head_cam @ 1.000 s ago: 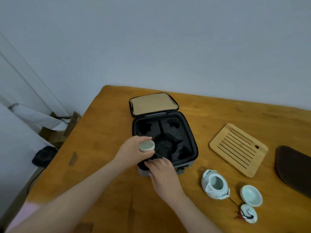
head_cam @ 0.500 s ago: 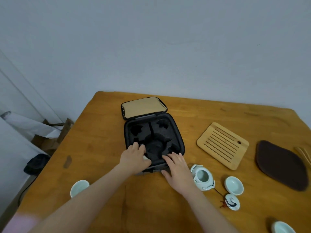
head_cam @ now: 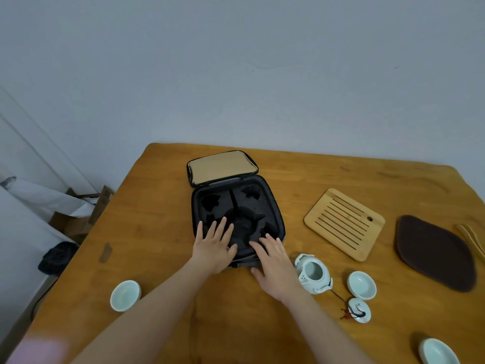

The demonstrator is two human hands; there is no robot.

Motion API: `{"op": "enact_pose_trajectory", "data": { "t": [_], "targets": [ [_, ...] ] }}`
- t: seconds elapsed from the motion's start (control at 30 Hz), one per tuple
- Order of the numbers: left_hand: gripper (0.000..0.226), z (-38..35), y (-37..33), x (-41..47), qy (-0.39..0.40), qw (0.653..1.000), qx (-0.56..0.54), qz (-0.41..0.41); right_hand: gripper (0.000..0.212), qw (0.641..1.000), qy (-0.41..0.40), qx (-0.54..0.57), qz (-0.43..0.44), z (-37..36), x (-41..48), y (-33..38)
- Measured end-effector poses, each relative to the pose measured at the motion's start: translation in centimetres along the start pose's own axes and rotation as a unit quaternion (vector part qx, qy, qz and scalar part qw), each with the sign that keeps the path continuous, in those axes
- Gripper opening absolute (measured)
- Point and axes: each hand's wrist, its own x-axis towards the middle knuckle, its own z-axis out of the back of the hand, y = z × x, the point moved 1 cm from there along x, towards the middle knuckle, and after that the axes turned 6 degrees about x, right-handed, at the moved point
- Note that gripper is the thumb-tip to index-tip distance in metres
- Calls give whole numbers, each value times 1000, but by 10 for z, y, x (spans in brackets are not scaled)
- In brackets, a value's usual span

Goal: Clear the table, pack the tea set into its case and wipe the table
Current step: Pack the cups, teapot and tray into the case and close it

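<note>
The black foam-lined case [head_cam: 275, 214] lies unzipped in the middle of the wooden table [head_cam: 162, 232], its tan-lined lid [head_cam: 222, 167] folded back. My left hand [head_cam: 214, 245] lies flat with spread fingers over the case's near left corner. Over the near right corner my right hand [head_cam: 274, 266] lies flat too. A pale celadon teapot [head_cam: 313, 273] without its lid stands just right of my right hand. Its lid [head_cam: 359, 310] on a cord lies beside a small cup [head_cam: 361, 285]. Another cup [head_cam: 125, 295] stands at the near left.
A slatted bamboo tray [head_cam: 344, 224] and a dark brown cloth mat [head_cam: 435, 253] lie to the right, with bamboo tongs [head_cam: 472, 239] at the far right edge. A further cup [head_cam: 437, 352] sits at the near right. Cardboard and white fabric lie off the table's left side.
My left hand held a small cup above the case, lowered it into the near left pocket, and now lies flat there. My right hand flattened too. The view pulled back.
</note>
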Motion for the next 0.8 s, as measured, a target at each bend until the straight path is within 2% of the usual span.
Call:
{"op": "enact_pose_trajectory", "data": {
  "t": [0.1, 0.23, 0.3, 0.37, 0.43, 0.5, 0.63, 0.73, 0.8],
  "targets": [
    [61, 2, 4, 5, 5, 1000, -2, -22, 68, 1000, 12, -13, 3, 0, 0, -1],
    [70, -1, 11, -7, -104, 989, -103, -24, 78, 999, 39, -39, 3, 2, 1, -1],
    [66, -5, 17, -21, -178, 963, -201, 13, 82, 998, 52, -46, 3, 4, 1, -2],
    [51, -12, 30, -40, -236, 927, -283, 65, 85, 996, 69, -47, 5, 7, 2, -2],
    [52, -28, 51, -66, -265, 910, -296, 115, 88, 995, 81, -53, 7, 9, 2, -3],
    [61, -55, 79, -92, -233, 915, -281, 171, 90, 994, 89, -58, 5, 9, 2, -2],
    [86, -103, 127, -127, -63, 919, -261, 290, 92, 993, 99, -68, 0, 10, 2, -2],
    [98, -115, 139, -135, 28, 917, -263, 300, 94, 993, 95, -71, -3, 10, 2, -1],
    [97, -117, 141, -135, 51, 907, -291, 300, 95, 993, 93, -73, -3, 9, 2, 1]
  ]
}}
